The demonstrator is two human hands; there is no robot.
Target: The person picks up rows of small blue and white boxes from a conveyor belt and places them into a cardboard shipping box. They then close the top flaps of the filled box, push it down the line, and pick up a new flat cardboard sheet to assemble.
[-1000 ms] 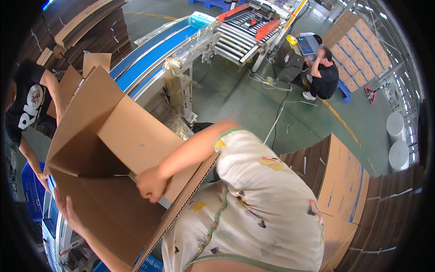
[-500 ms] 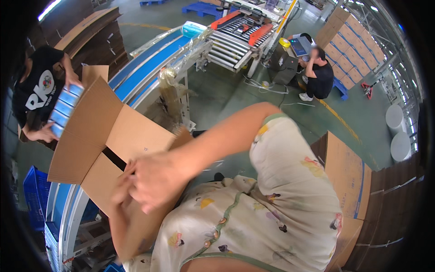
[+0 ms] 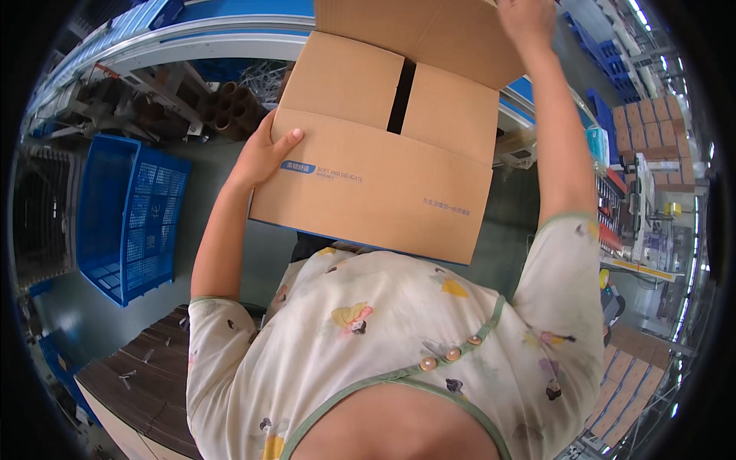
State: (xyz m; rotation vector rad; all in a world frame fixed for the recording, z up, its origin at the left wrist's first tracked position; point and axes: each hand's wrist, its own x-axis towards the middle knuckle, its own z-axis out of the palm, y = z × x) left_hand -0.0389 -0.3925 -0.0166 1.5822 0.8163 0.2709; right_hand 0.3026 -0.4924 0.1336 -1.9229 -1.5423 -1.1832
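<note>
A brown cardboard box [image 3: 376, 188] stands before me, its printed panel facing me. Its two side flaps [image 3: 349, 73] are folded inward with a dark slit between them, while the far flap [image 3: 429, 34] stands raised. My left hand [image 3: 268, 153] grips the box's left corner, thumb on the printed panel and fingers hidden round the side. Up at the picture's top edge, my right hand [image 3: 529, 23] is closed at the far flap's right corner; part of it is cut off.
Behind the box runs a blue conveyor belt [image 3: 222, 9]. A blue plastic crate [image 3: 149, 222] stands on the floor at left. Stacked flat cardboard [image 3: 146, 376] lies at the lower left, and brown tubes [image 3: 230, 111] sit under the conveyor. Stacked cartons [image 3: 652, 126] stand far right.
The view has swung left and down. My hands, close together over the box before, are now apart: left at its left corner, right up at the far flap. The person holding blue packs is out of view.
</note>
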